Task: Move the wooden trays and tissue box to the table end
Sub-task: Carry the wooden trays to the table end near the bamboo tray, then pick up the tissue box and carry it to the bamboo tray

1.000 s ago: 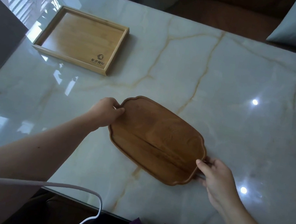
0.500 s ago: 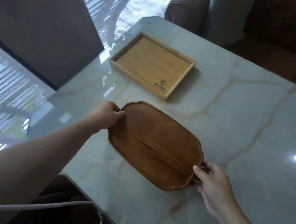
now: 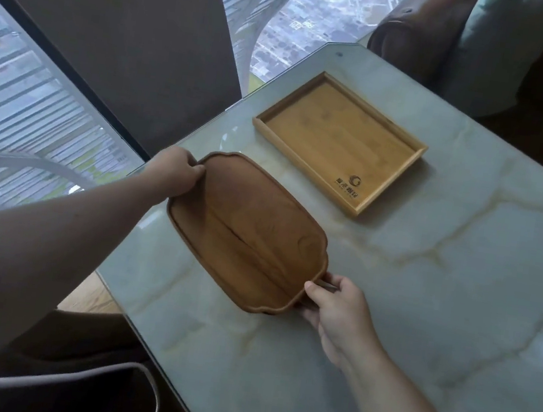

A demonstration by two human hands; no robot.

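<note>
A dark brown scalloped wooden tray [image 3: 245,233] is held over the left part of the marble table [image 3: 441,297], its far-left corner reaching the table's edge. My left hand [image 3: 174,170] grips its far end with the thumb on the rim. My right hand [image 3: 336,307] grips its near end, fingers under the rim. Beyond it, a light bamboo rectangular tray [image 3: 337,142] with a dark logo lies flat near the table's far-left corner. No tissue box is in view.
The table's left edge runs diagonally beside a dark wall panel [image 3: 113,29] and a window. A brown sofa [image 3: 424,32] with a pale cushion [image 3: 504,53] stands behind the far edge. A white cable [image 3: 67,379] crosses the lower left.
Both hands have carried the dark tray leftward toward the table's left edge, closer to the bamboo tray. The view has swung left with it.
</note>
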